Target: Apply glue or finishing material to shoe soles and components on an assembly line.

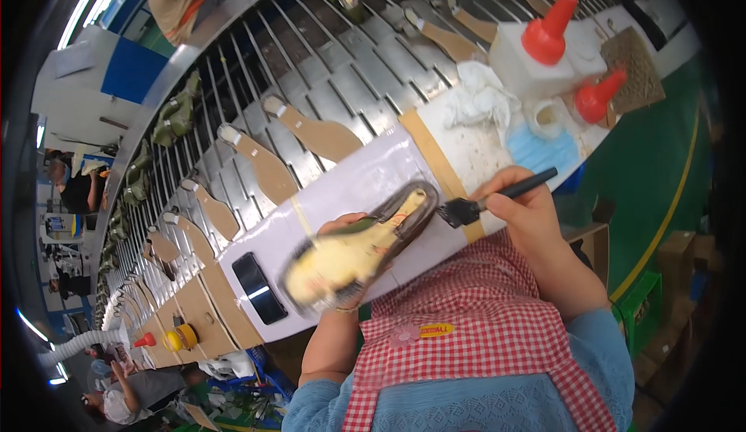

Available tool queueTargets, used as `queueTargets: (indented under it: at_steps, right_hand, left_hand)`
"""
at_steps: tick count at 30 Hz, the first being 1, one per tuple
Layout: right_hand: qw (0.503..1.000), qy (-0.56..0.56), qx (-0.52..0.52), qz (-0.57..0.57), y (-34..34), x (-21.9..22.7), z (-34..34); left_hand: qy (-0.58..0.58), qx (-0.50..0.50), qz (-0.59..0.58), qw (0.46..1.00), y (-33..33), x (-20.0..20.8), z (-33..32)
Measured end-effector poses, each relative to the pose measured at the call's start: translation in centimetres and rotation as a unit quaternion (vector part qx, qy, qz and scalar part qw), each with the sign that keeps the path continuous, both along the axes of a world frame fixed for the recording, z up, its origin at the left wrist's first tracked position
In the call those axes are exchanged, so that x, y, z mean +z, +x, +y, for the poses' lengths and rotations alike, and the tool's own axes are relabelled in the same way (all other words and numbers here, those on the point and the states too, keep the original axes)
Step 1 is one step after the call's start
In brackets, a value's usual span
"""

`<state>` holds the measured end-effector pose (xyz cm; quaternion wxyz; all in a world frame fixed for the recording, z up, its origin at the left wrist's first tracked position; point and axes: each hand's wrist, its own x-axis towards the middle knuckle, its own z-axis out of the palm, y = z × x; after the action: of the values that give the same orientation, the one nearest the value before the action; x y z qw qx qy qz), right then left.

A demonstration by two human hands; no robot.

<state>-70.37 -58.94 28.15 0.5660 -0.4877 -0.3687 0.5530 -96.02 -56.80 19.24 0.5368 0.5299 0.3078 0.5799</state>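
My left hand [351, 300] grips an upside-down shoe upper [336, 263] from below and behind. Its pale yellow underside faces up, and dark green material edges it. My right hand [519, 199] is closed around the black handle of a flat brush [460, 212]. The dark bristles point left, just beside the narrow end of the shoe upper; whether they touch it I cannot tell. Under both hands lies a pale work board [373, 169] with tan tape across it. A black phone [259, 288] rests on its left part.
A slatted metal conveyor [326, 59] runs beyond the board, carrying brown shoe-sole pieces [326, 135] and green shoe uppers [177, 115]. At right stand a white bottle with red nozzle [548, 32], an open jar [546, 118], and crumpled white cloth [478, 98]. Other people work farther left.
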Motion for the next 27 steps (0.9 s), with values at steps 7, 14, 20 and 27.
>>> queueTargets:
  at_steps: [7,14,20,27]
  right_hand:
    - [0.997,0.050,-0.033,0.056,0.4,1.4,0.4]
    - [0.996,0.043,-0.037,0.071,0.3,1.9,3.0]
    - [0.997,0.031,-0.062,0.042,0.8,1.4,6.1]
    - [0.995,-0.001,-0.091,0.048,1.2,0.6,9.1]
  left_hand:
    - [-0.234,-0.137,-0.415,0.869,-3.1,0.5,8.6]
    - [-0.193,-0.036,-0.330,0.923,-4.9,3.5,23.3]
    - [-0.115,-0.030,-0.206,0.971,-8.2,4.0,37.9]
    - [-0.087,-0.113,-0.148,0.979,-9.3,0.8,50.3]
